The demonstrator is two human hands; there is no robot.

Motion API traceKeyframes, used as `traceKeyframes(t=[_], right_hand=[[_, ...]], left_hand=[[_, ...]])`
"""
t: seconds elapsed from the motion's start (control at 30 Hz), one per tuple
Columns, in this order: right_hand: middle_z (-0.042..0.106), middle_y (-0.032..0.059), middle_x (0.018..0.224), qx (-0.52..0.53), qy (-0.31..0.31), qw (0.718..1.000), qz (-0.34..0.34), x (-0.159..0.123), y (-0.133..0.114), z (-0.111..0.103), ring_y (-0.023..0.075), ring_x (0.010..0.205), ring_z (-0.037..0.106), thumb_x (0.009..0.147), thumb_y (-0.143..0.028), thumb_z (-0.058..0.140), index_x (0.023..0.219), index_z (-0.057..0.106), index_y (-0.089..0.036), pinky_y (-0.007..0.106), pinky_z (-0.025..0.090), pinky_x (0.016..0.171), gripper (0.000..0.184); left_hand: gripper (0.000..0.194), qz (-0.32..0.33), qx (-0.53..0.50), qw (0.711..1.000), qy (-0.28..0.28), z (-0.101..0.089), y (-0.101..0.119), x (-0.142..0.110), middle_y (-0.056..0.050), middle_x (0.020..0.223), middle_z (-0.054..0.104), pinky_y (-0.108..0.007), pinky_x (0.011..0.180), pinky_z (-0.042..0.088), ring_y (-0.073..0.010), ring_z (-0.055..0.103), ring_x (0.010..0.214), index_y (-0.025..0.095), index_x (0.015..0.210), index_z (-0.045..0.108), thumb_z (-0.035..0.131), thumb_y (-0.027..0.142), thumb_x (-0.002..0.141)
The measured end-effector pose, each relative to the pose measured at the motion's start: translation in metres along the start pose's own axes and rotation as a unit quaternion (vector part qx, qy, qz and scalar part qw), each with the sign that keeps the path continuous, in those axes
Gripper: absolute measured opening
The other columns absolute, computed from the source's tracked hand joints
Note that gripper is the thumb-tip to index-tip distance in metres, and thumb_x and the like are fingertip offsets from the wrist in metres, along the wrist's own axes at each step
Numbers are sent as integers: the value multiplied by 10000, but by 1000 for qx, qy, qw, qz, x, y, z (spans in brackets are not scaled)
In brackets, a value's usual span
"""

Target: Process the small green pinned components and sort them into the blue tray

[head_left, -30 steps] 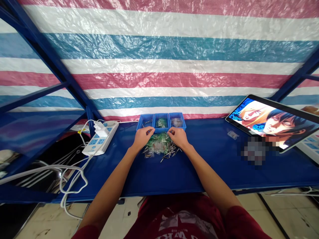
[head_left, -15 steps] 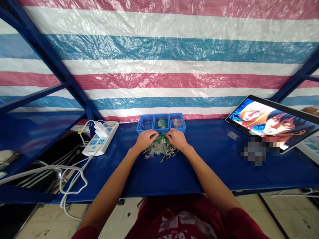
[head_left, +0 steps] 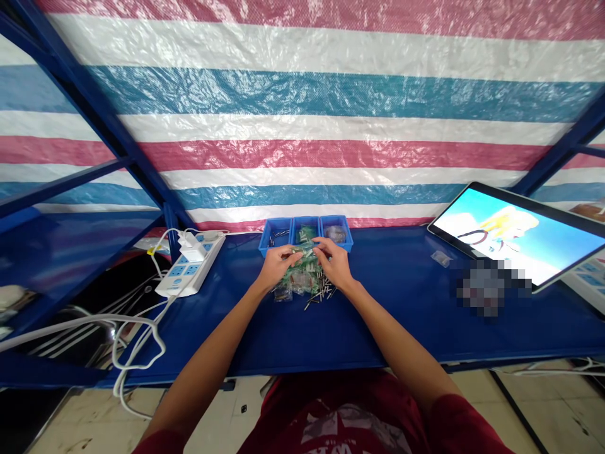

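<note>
My left hand (head_left: pixel 278 266) pinches the left side of a small green-tinted plastic packet (head_left: pixel 306 248). My right hand (head_left: pixel 334 262) has its thumb and fingers closed on the packet's right side. Below both hands lies a mixed pile: more green packets (head_left: pixel 310 282), clear plastic packets (head_left: pixel 283 292) and loose metal pins (head_left: pixel 325 291). Directly behind are three joined blue bins. The left bin (head_left: pixel 268 225) contains dark metal pins, the middle bin (head_left: pixel 306 221) green packets, and the right bin (head_left: pixel 348 236) clear packets. What sits inside the held packet is too small to make out.
A white power strip (head_left: pixel 189 268) with a plugged-in charger and loose cables (head_left: pixel 142 328) lies on the left. To the right, a tilted tablet screen (head_left: pixel 520 233) stands near a small clear packet (head_left: pixel 441 258) and a blurred-out object (head_left: pixel 484 290). Striped sheeting hangs behind the blue table (head_left: pixel 397 284).
Both hands have lifted a green packet slightly from the pile's back edge and now hold it between them. The picture on the tablet has switched.
</note>
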State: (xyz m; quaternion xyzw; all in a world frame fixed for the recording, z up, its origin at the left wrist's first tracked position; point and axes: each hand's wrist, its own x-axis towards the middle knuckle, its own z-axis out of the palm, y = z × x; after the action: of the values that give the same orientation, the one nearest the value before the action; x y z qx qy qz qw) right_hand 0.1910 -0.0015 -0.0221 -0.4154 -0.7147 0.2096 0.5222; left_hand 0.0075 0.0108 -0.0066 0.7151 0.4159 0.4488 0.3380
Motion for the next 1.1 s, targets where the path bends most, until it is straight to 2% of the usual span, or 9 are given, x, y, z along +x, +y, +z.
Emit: traceKeyframes(t=[0.13, 0.37, 0.53, 0.67, 0.77, 0.9, 0.97, 1.03, 1.1], right_hand=[[639, 21, 787, 4, -15, 1000, -8, -3, 0, 2, 148, 594, 588, 964, -318, 399, 1216, 552, -227, 278, 500, 646, 309], [696, 58, 966, -23, -26, 998, -48, -5, -5, -1, 170, 748, 658, 971, -237, 350, 1164, 638, -246, 322, 534, 758, 346], [652, 87, 1132, -30, -2, 995, -94, -1, -2, 0, 195, 1071, 610, 954, -208, 393, 1142, 661, -233, 335, 510, 911, 328], [595, 88, 1242, -32, -16, 995, -93, -1, 1, 1, 184, 1068, 606, 941, -162, 378, 1160, 644, -251, 330, 526, 868, 356], [587, 104, 1260, -29, 4, 995, -98, -2, 3, 1, 207, 1115, 585, 928, -174, 413, 1094, 653, -226, 325, 525, 837, 297], [682, 98, 1015, -32, 27, 996, -75, -1, 4, 2, 204, 943, 644, 945, -247, 448, 988, 662, -194, 312, 513, 810, 224], [691, 83, 901, -41, 22, 997, -60, -1, 4, 2, 198, 841, 648, 948, -289, 462, 959, 668, -191, 307, 509, 779, 228], [690, 82, 891, -45, 22, 997, -54, -1, 3, 2, 198, 821, 641, 948, -318, 467, 959, 675, -192, 308, 504, 769, 244], [692, 83, 919, -30, 28, 998, -47, -1, 0, 2, 195, 819, 637, 939, -345, 483, 1001, 677, -193, 308, 500, 764, 254]], left_hand=[[391, -5, -29, 1000, 9, -3, 4, -1, 58, 485, 513, -221, 507, 424, -142, 572, 495, 164, 1060, 586, 653, 450, 803], [425, 13, -44, 999, 2, -8, 6, -2, 53, 528, 528, -208, 499, 389, -114, 519, 480, 190, 1158, 537, 652, 424, 822], [378, -4, -91, 995, -39, -12, 3, 1, 5, 610, 598, -233, 549, 435, -133, 560, 550, 177, 1087, 603, 655, 430, 812], [375, -14, -138, 989, -49, -11, -1, 2, 4, 627, 597, -255, 610, 473, -143, 581, 591, 178, 1097, 605, 642, 430, 822], [376, -20, -114, 991, -70, -8, -1, 2, -1, 644, 598, -270, 644, 488, -151, 584, 616, 184, 1124, 614, 613, 438, 847], [403, 36, 0, 999, -36, -6, 1, 3, -95, 929, 648, -308, 755, 499, -209, 618, 853, 168, 940, 698, 494, 514, 901], [436, 72, 41, 996, -18, -6, 3, 3, -119, 1043, 633, -322, 810, 493, -236, 607, 956, 161, 838, 706, 498, 542, 888], [400, 83, 70, 994, -17, -6, 4, 2, -103, 950, 650, -322, 795, 491, -227, 616, 895, 158, 764, 691, 564, 526, 854], [360, 65, 78, 995, -22, -5, 5, 0, -60, 751, 641, -305, 722, 490, -194, 610, 741, 155, 688, 657, 618, 485, 827]])
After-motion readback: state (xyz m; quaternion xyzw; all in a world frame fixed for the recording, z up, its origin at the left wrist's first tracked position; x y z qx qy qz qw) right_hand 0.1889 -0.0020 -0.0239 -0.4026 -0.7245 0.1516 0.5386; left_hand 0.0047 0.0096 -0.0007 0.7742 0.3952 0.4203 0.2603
